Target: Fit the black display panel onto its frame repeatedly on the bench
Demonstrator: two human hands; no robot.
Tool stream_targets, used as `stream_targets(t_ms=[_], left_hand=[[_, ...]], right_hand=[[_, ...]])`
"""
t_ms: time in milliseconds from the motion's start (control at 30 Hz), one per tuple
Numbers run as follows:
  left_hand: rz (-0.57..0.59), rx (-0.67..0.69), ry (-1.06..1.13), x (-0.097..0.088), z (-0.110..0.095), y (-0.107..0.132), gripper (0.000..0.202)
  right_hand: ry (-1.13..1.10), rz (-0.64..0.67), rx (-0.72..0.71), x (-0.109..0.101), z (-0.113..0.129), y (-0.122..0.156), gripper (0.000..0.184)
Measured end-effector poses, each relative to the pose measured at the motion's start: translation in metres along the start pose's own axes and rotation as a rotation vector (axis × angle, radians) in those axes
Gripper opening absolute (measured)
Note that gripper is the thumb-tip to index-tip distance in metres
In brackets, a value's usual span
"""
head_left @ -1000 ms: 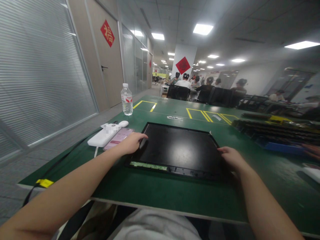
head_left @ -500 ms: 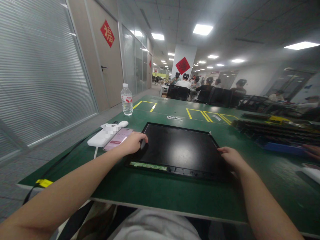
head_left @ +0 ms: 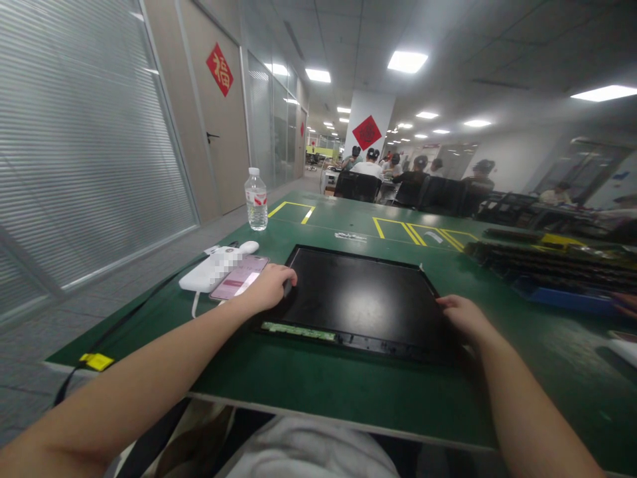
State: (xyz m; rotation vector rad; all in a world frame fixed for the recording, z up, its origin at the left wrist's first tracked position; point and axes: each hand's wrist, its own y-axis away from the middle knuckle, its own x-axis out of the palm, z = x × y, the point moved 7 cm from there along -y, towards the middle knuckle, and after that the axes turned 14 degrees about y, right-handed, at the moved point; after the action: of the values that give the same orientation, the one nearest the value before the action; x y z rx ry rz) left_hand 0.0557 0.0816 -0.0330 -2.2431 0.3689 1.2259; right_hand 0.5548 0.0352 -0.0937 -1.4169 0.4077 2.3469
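Observation:
A black flat display panel [head_left: 363, 292] in a thin frame lies on the green table, with a green circuit strip [head_left: 298, 330] along its near edge. At the panel's left edge, my left hand [head_left: 271, 285] is closed, its fingers curled over a small grey piece [head_left: 287, 287] whose kind I cannot make out. My right hand [head_left: 465, 320] pinches the panel's right edge between thumb and fingers. Its lower fingers are partly hidden. Just left of my left hand lies a phone [head_left: 239, 279] with a lit screen.
A white device [head_left: 204, 269] with a cable sits beside the phone. Behind it stands a water bottle [head_left: 257, 201]. Yellow tape outlines mark the table [head_left: 348, 385]. Dark strips are stacked at right by a blue tray [head_left: 572, 299], near another person's hand [head_left: 624, 304]. People sit farther back.
The whole view has shifted slightly to the right and down. Both hands keep their places at the panel's edges, and the panel looks unmoved on the table.

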Motion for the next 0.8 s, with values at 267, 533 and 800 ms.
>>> stream_targets(t_ms=[267, 533, 800], left_hand=[[0.009, -0.054, 0.000, 0.003, 0.004, 0.002, 0.046], [0.002, -0.086, 0.070, 0.000, 0.002, 0.003, 0.046], [0.005, -0.067, 0.037, 0.002, 0.005, 0.003, 0.042]], right_hand=[[-0.093, 0.035, 0.001, 0.003, 0.000, 0.002, 0.042], [-0.181, 0.031, 0.001, -0.002, 0.004, 0.006, 0.035], [-0.161, 0.032, -0.005, 0.004, -0.001, 0.000, 0.037]])
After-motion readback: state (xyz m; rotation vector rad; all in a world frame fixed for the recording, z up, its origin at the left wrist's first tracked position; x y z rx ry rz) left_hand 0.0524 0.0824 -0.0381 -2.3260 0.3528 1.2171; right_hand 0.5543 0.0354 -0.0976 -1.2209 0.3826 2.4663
